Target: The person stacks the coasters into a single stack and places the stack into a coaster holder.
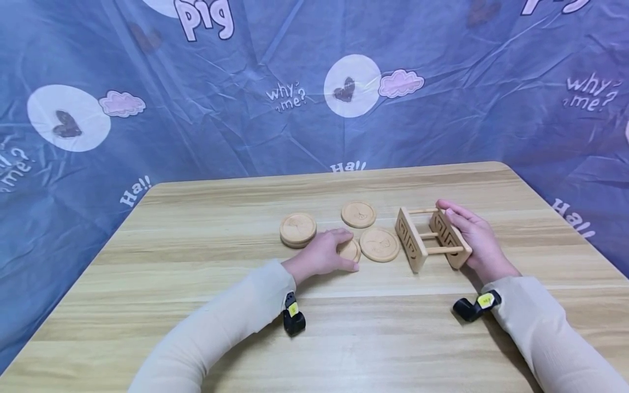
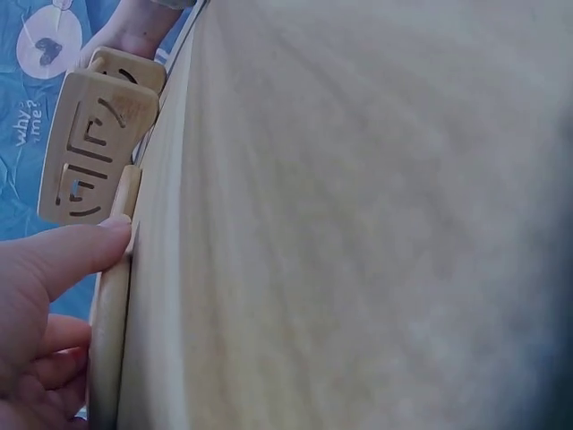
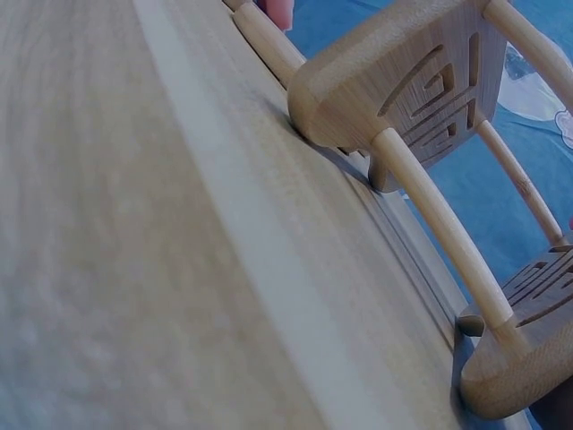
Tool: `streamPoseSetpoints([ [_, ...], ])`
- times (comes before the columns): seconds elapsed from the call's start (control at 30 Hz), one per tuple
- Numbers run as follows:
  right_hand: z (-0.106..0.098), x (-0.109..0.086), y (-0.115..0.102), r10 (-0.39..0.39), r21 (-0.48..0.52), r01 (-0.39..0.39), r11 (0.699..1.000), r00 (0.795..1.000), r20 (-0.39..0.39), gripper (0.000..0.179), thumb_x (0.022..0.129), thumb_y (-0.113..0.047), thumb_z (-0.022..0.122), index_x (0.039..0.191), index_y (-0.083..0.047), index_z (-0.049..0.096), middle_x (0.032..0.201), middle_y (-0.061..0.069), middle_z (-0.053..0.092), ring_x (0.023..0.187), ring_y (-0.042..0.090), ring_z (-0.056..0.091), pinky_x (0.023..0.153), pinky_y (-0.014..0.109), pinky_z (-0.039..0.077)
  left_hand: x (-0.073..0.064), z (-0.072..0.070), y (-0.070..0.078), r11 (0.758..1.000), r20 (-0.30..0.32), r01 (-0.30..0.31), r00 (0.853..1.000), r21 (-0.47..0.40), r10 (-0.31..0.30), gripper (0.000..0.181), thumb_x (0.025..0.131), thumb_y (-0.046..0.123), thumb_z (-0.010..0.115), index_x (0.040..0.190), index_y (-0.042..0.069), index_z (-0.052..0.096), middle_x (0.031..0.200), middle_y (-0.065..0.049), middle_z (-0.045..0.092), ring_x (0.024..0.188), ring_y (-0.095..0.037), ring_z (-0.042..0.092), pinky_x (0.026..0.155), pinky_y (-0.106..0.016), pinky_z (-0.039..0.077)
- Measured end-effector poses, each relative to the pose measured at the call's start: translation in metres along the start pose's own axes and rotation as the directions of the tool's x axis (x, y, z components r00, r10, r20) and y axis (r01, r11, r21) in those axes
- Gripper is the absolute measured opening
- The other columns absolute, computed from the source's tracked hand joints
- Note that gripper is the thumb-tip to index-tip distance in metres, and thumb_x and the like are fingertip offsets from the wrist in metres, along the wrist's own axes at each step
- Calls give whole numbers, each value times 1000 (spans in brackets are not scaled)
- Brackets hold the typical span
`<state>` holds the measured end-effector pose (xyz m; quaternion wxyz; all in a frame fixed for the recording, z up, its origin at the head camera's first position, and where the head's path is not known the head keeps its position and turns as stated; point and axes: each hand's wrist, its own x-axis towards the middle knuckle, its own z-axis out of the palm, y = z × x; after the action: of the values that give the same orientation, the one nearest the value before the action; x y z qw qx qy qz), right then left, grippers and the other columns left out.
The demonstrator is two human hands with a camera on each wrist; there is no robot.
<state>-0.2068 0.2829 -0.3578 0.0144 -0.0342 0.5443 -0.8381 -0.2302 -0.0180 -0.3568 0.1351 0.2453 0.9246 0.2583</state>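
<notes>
Head view, left to right: stacked wooden discs (image 1: 297, 228) lie on the table (image 1: 354, 338) just beside the left hand (image 1: 324, 253), whose thumb and fingers grasp a single disc (image 1: 350, 251) by its rim. Next come a farther disc (image 1: 358, 214) and a nearer disc (image 1: 380, 244), then the wooden rack (image 1: 413, 243), its right panel gripped by the right hand (image 1: 484, 240).

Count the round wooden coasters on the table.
5: two stacked coasters beside the left hand, one gripped coaster in it, another coaster next to the slotted wooden rack, and a farther coaster behind. Others could be hidden in the stack or under the hand.
</notes>
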Motion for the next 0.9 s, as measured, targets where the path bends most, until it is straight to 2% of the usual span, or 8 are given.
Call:
streamPoseSetpoints([
  [0.27, -1, -1, 0, -1, 1, 1, 1000, 1000, 6, 25, 92, -14, 51, 110, -20, 66, 106, -15, 65, 91, 3, 62, 76, 18, 53, 0, 11, -7, 998, -101, -68, 993, 6, 68, 77, 69, 43, 74, 132, 11, 46, 139, -6, 43, 129, -23, 38, 110, -34, 27],
  [0.37, 0, -1, -1, -5, -3, 5, 1000, 1000, 10, 25, 92, -13, 50, 110, -20, 66, 106, -15, 65, 91, 4, 62, 76, 18, 53, -1, 12, -7, 998, -106, -63, 992, -5, 62, 78, 69, 44, 74, 133, 12, 45, 140, -5, 42, 130, -23, 36, 111, -34, 26],
  [0.7, -1, -1, 0, -8, -13, 8, 1000, 1000, 9, 25, 92, -14, 51, 112, -20, 65, 107, -16, 64, 93, 2, 61, 77, 17, 52, -2, 13, -6, 991, -142, -49, 989, -123, 31, 77, 66, 36, 78, 131, 10, 48, 138, -4, 45, 130, -20, 37, 111, -30, 27],
  [0.9, -2, 0, 0, -4, -26, 4, 1000, 1000, 8, 26, 92, -15, 50, 114, -20, 64, 108, -17, 63, 93, 3, 61, 77, 17, 52, -3, 11, -4, 991, -153, -56, 987, -124, 37, 77, 65, 33, 79, 131, 9, 48, 137, -4, 46, 130, -19, 38, 110, -30, 27],
])
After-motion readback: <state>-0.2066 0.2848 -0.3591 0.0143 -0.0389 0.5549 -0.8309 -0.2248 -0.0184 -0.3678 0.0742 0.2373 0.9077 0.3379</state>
